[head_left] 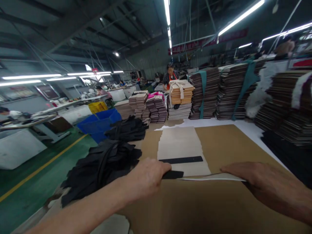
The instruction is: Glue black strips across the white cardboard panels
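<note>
Pinching one black strip [174, 175], left hand [148, 175], pinching one pale sheet [226, 176], right hand [259, 182], one other strip [182, 160] just past left hand

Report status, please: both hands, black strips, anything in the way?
Left hand at the near black strip, grip unclear. Right hand at right end of a pale edge. Second black strip on pale sheets. Black heap close beside left forearm.

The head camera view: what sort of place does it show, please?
Probably a workshop for cut fabric or leather goods: a tied stack of flat pieces, a heap of black strips and long strip lights suggest it.
</note>
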